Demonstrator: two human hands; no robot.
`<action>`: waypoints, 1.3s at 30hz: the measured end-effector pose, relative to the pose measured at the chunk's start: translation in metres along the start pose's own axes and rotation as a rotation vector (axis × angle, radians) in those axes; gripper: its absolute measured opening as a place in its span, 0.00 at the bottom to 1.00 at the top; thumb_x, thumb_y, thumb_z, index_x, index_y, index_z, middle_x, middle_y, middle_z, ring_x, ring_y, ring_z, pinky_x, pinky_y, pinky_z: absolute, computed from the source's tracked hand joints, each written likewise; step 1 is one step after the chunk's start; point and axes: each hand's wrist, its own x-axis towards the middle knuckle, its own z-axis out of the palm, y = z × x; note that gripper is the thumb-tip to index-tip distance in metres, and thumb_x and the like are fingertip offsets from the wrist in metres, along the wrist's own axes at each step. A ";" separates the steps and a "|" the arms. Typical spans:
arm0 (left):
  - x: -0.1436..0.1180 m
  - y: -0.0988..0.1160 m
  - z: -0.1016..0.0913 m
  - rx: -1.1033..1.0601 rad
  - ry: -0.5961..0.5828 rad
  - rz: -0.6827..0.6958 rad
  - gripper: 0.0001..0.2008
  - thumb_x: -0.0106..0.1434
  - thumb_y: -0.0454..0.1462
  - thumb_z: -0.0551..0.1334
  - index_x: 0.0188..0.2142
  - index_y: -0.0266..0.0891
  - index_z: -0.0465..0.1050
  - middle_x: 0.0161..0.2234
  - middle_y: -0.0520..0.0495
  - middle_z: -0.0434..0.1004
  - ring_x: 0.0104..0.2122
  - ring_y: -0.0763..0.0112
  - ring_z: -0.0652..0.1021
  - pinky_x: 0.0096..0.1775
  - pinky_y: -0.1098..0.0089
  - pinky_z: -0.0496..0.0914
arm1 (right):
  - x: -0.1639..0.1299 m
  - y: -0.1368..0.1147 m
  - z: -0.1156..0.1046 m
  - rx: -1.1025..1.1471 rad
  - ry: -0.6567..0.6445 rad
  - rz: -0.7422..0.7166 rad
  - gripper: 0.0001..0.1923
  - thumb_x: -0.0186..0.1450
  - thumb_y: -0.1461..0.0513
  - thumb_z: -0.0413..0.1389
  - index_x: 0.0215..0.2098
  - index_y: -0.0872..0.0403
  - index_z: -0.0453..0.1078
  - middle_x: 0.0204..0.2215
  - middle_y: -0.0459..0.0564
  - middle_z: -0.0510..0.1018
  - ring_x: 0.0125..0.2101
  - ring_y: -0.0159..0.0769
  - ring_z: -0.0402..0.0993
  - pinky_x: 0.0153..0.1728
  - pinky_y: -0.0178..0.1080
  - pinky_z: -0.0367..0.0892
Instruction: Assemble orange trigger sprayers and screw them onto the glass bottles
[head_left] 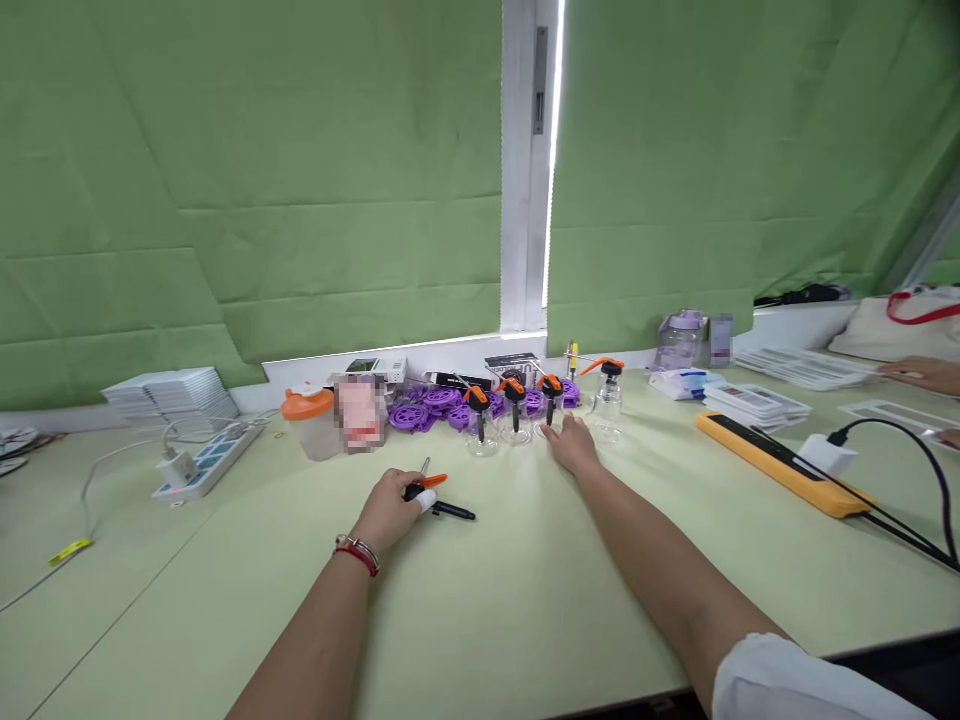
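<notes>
My left hand (397,505) is closed around a black spray-pump-like top (455,511) with an orange lever and a thin metal rod, just above or on the table. White wrapping covers one fingertip. At the row of small clear glass vessels, my right hand (573,443) has its fingers at the base of the third one (551,415), which bears a black-and-orange lever top. To its left stand two similar vessels, the nearer one (515,425) and the outer one (481,437). Right of my hand is a larger glass vessel (607,408) with the same kind of top.
Purple plastic wheel-like parts (424,408) lie behind the vessels. An orange-lidded cup (311,425) stands left, near a power strip (210,460) and stacked white boxes (169,400). On the right are a yellow-and-black power strip (772,462), a purple bottle (681,343) and another person's hand (922,373).
</notes>
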 end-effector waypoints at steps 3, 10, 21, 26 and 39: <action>-0.001 0.001 -0.001 -0.028 -0.026 0.028 0.29 0.49 0.52 0.63 0.46 0.38 0.75 0.43 0.41 0.71 0.36 0.61 0.73 0.41 0.64 0.66 | -0.002 0.001 -0.003 0.009 0.014 -0.024 0.37 0.64 0.46 0.43 0.61 0.67 0.53 0.56 0.68 0.61 0.57 0.53 0.56 0.55 0.46 0.54; -0.003 -0.002 -0.003 -0.126 -0.052 0.024 0.30 0.47 0.51 0.65 0.48 0.38 0.74 0.45 0.41 0.70 0.36 0.61 0.72 0.41 0.63 0.66 | -0.014 0.016 -0.031 0.019 0.549 -0.073 0.32 0.60 0.52 0.50 0.56 0.61 0.52 0.55 0.65 0.58 0.57 0.54 0.51 0.55 0.53 0.50; -0.010 0.003 -0.010 -0.483 -0.320 -0.006 0.31 0.40 0.30 0.64 0.48 0.39 0.73 0.39 0.46 0.72 0.36 0.66 0.72 0.37 0.68 0.66 | 0.010 0.060 -0.039 -0.068 0.157 0.393 0.43 0.46 0.45 0.60 0.55 0.54 0.57 0.47 0.64 0.72 0.51 0.57 0.65 0.50 0.54 0.58; -0.007 -0.003 -0.005 -0.599 -0.343 -0.068 0.27 0.40 0.31 0.66 0.44 0.38 0.73 0.33 0.49 0.74 0.32 0.69 0.72 0.34 0.71 0.65 | 0.007 0.063 -0.038 0.038 0.307 0.415 0.41 0.44 0.44 0.61 0.51 0.56 0.61 0.48 0.66 0.71 0.49 0.59 0.66 0.48 0.52 0.61; 0.001 -0.018 0.005 -0.845 -0.147 -0.058 0.29 0.40 0.32 0.69 0.46 0.37 0.71 0.35 0.47 0.77 0.35 0.69 0.75 0.37 0.70 0.66 | -0.050 -0.016 -0.064 0.255 0.504 -0.483 0.35 0.51 0.49 0.60 0.52 0.55 0.57 0.45 0.57 0.68 0.46 0.48 0.65 0.49 0.49 0.61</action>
